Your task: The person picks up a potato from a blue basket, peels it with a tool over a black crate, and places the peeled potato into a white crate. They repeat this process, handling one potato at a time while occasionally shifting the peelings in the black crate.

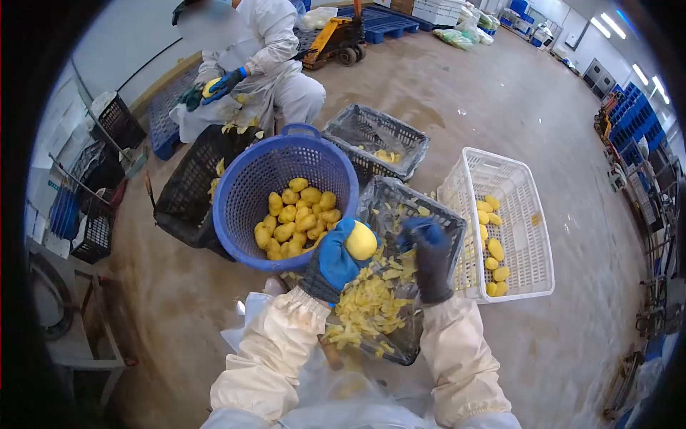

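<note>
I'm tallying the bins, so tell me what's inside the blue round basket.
The blue round basket holds a pile of peeled yellow potatoes. The left hand, holding one potato, covers its near rim.

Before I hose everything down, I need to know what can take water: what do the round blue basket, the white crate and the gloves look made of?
The round blue basket looks like moulded plastic, with slotted walls and a slight sheen. The white crate looks like rigid plastic lattice. The left hand wears a blue glove, likely rubber-coated knit with a dark cuff; the right hand looks the same, but darker.
</note>
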